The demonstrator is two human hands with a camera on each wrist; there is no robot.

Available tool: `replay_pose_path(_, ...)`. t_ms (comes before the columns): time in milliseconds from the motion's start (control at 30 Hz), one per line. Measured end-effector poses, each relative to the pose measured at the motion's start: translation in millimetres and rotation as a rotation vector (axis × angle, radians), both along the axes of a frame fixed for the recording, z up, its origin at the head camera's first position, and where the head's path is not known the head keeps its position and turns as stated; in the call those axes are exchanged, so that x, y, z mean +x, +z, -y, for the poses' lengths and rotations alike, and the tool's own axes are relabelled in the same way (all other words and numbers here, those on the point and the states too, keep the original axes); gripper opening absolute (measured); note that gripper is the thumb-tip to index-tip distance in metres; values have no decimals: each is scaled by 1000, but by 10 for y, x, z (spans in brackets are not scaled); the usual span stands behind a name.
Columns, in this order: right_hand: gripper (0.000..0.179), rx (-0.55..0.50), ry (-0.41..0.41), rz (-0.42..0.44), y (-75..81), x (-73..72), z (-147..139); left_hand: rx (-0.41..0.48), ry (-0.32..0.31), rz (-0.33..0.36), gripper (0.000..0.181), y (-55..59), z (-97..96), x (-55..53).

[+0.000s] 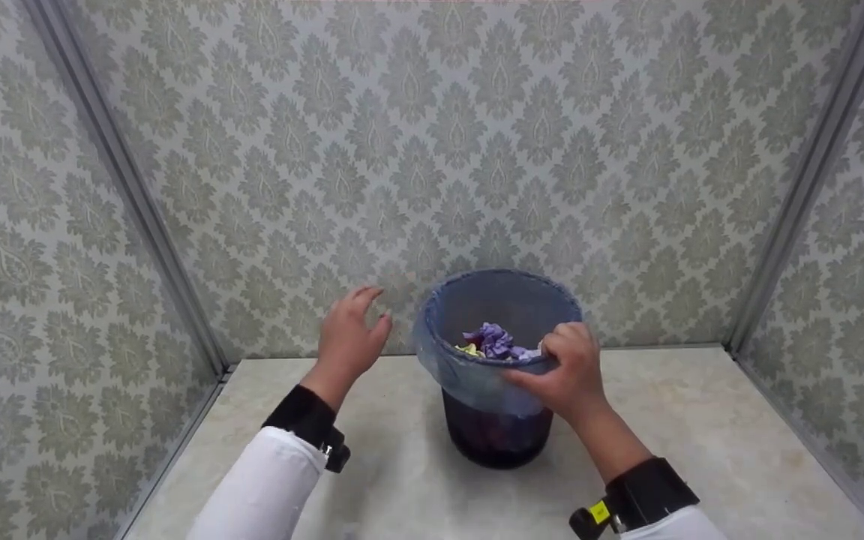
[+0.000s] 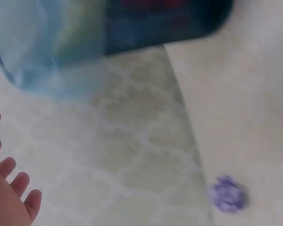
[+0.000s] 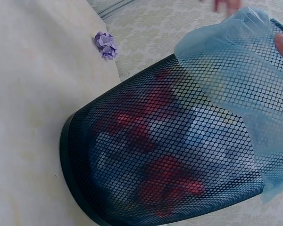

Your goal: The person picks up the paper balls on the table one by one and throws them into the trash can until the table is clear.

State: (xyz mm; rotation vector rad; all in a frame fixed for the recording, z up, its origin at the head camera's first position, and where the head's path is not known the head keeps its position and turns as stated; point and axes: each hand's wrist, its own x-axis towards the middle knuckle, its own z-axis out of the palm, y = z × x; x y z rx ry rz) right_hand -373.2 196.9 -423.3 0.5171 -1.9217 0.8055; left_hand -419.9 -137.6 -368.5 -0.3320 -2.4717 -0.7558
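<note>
A dark mesh wastebasket [image 1: 498, 442] stands on the table, a translucent blue bag [image 1: 469, 386] folded over its rim. Crumpled paper [image 1: 496, 341], purple and yellow, shows near its top; red and white pieces show through the mesh [image 3: 162, 183] in the right wrist view. My right hand [image 1: 571, 367] grips the near right rim, thumb outside over the bag. To the left of the basket, my left hand [image 1: 353, 337] hangs in the air with fingers spread, holding nothing. A purple crumpled paper ball [image 2: 227, 194] lies on the table near an edge; the head view does not show it.
Patterned wall panels [image 1: 402, 150] enclose the pale table [image 1: 672, 420] at the back and both sides. Grey metal posts [image 1: 124, 180] stand at the corners. The basket stands close to the back panel.
</note>
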Motion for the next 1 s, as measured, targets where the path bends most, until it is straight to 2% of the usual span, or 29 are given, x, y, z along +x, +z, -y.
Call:
replay_pose_path(167,73,-1,-7,-15,3,-1,-3,-45,124,134,48,-447,448,-122)
replay_pose_path(267,73,-5,-7,-23,2,1,-6,-57,174,195,50,-721,634,-190)
replay_pose_path(400,74,4,-11,-21,3,2,-4,-83,220,286,55,-1027,768,-259)
replay_pose_path(533,74,13,-8,-6,6,-6,1,-133,247,383,59,-1277,799,-317)
replay_pose_path(700,75,5,-11,-18,-16,-15,31,-172,248,455,63,-1483,777,-318)
replay_pose_path(867,77,22,-30,-37,-16,-17,26,-202,228,476,67,-1511,751,-335)
replay_pose_path(1000,79,26,-43,-49,12,-26,-13,-248,216,483,67,-1472,719,-398)
